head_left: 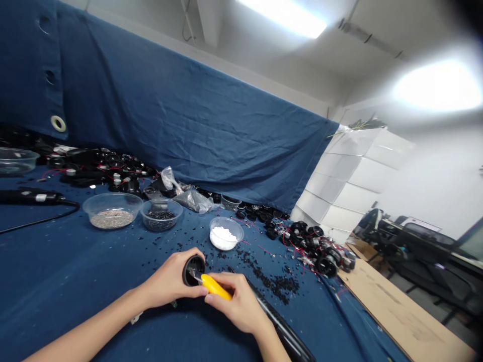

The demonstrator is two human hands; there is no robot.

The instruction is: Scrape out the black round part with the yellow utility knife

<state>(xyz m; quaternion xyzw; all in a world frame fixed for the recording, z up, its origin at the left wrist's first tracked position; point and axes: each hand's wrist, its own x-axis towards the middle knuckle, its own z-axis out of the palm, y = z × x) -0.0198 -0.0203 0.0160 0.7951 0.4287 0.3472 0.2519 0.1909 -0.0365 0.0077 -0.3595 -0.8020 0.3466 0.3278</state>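
Note:
My left hand (174, 277) is wrapped round a round, hollow black part (194, 269), its open side facing up and toward the right. A yellow-handled tool (216, 287) is pinched in my right hand (241, 304). Its grey metal tip reaches into the hollow of the black part; the exact kind of tool I cannot make out. Beyond my hands stands a clear bowl of white pieces (223, 236). Small black bits (281, 286) lie scattered on the blue cloth to the right. A long black tube (285, 329) runs beside and partly behind my right forearm.
Clear bowls with tan grains (112, 217) and black bits (161, 216) stand at left, near a black corded tool (30, 196). Heaps of black parts with red wires (320, 251) line the back and right. White boxes (335, 176) rise beside a blue curtain (196, 115).

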